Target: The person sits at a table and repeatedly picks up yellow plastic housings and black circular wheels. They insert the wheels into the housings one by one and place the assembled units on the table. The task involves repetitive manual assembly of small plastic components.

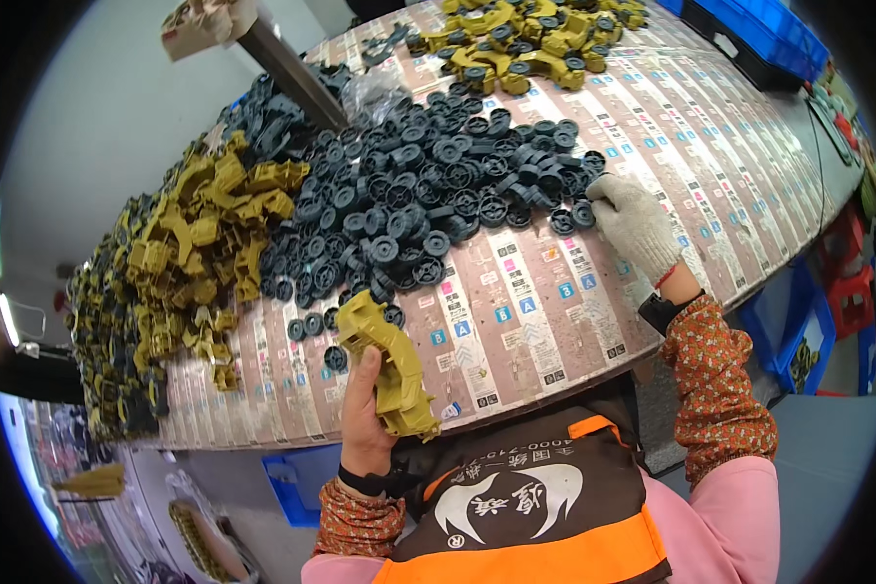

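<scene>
Left hand point(368, 414) clamped on olive plastic body point(391, 368). Gloved right hand point(635, 224) pinching at black wheels point(428, 190); grip unclear. Risk: glove nudges loose wheels off table point(652, 117) edge.

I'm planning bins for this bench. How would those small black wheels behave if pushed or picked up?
The black wheels look like small moulded plastic discs, so probably light and stiff. Being round, they would likely roll if set on edge, though most lie flat in the heap. The gloved right hand touches the edge of the heap, so they probably slide easily on the table.
</scene>
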